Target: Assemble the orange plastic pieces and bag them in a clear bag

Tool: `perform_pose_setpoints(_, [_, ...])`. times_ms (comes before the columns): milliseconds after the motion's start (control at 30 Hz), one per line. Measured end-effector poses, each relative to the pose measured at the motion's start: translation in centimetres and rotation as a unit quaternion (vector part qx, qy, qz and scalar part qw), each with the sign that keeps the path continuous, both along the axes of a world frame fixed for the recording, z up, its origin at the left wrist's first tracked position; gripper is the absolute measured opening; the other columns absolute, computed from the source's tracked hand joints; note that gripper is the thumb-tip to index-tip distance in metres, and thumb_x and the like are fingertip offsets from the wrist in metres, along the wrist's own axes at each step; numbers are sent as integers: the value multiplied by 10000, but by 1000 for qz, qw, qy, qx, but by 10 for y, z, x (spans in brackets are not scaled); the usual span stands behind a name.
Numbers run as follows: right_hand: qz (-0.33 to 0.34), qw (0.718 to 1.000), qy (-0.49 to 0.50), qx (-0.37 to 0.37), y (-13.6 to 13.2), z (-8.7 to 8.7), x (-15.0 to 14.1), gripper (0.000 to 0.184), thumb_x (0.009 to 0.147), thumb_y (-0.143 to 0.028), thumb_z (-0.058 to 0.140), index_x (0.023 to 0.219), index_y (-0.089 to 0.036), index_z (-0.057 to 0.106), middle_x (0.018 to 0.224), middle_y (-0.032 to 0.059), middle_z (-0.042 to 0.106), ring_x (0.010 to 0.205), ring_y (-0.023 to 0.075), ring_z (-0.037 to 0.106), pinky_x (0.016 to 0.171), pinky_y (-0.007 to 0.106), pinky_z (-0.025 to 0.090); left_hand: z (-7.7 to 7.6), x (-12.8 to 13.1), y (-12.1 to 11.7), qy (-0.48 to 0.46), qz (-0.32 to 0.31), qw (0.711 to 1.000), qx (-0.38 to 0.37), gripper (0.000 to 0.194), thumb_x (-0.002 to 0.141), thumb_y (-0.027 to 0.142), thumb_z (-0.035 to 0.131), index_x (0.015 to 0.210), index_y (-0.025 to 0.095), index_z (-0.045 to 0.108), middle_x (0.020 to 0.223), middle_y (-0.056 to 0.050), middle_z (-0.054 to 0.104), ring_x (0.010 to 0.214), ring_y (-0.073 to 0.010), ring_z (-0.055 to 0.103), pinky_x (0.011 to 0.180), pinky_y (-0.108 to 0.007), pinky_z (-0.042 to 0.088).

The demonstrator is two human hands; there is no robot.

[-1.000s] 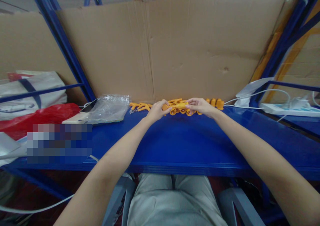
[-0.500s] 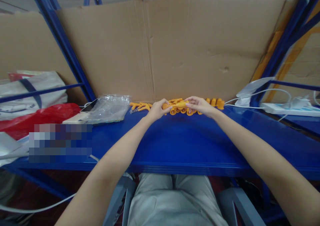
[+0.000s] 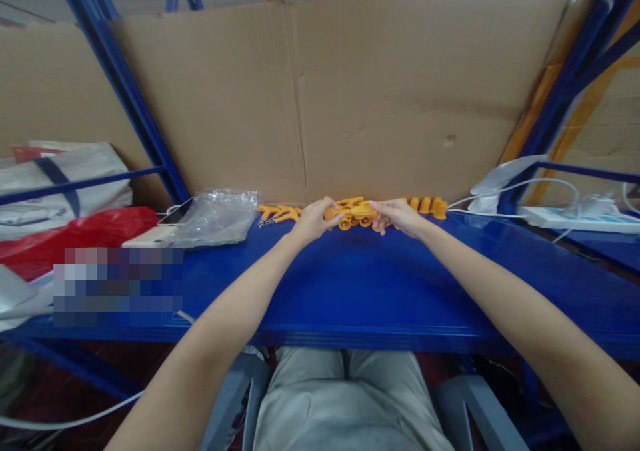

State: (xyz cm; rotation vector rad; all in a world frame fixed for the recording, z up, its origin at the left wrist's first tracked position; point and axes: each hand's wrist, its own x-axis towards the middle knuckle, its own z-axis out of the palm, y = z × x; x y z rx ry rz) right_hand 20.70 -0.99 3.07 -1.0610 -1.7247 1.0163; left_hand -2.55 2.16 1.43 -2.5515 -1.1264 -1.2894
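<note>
Both hands meet at the back of the blue shelf. My left hand and my right hand are each closed on one end of a small orange plastic part, held just above a pile of similar orange parts. More orange pieces stand in a row to the right of my right hand. A few orange hook-shaped pieces with a small chain lie to the left of my left hand.
A cardboard sheet lines the back. A clear plastic bag covers a phone at left, beside a red bag. A white power strip and cables lie at right. Blue rack posts frame both sides.
My right hand has slid slightly left along the orange part, closer to my left hand. My left hand has stayed almost still.
</note>
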Motion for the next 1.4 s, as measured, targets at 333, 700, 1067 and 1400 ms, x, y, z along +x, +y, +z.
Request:
perform_pose_setpoints(333, [-1, 1000, -4, -30, 3, 1, 5, 258, 781, -371, 732, 861, -150, 627, 693, 39, 709, 500, 103, 627, 456, 193, 465, -3, -1, 4, -2, 4, 999, -50, 183, 788, 342, 636, 808, 190, 535, 629, 52, 562, 597, -109, 509, 583, -208, 362])
perform_pose_setpoints(700, [-3, 999, -23, 27, -1, 5, 7, 264, 715, -393, 764, 780, -158, 664, 684, 41, 716, 472, 87, 568, 499, 220, 463, -3, 1, 1, -9, 0, 999, -39, 179, 787, 336, 637, 804, 193, 530, 592, 64, 544, 572, -104, 494, 567, -205, 348])
perform_pose_setpoints(1067, [-14, 1000, -1, 0, 1, 0, 3, 272, 766, -410, 720, 722, -154, 642, 660, 40, 706, 453, 79, 553, 488, 208, 426, -4, 0, 4, -2, 4, 1000, -25, 178, 794, 343, 641, 827, 192, 553, 640, 42, 592, 624, -122, 545, 612, -220, 392])
perform_pose_setpoints(1400, [-133, 990, 15, 35, 11, -4, 4, 207, 811, -334, 693, 776, -165, 578, 668, 24, 661, 438, 69, 518, 456, 202, 410, 2, -12, 7, 4, 112, 991, -70, 479, 906, 367, 488, 1358, 222, 423, 864, -21, 671, 786, -180, 642, 732, -290, 473])
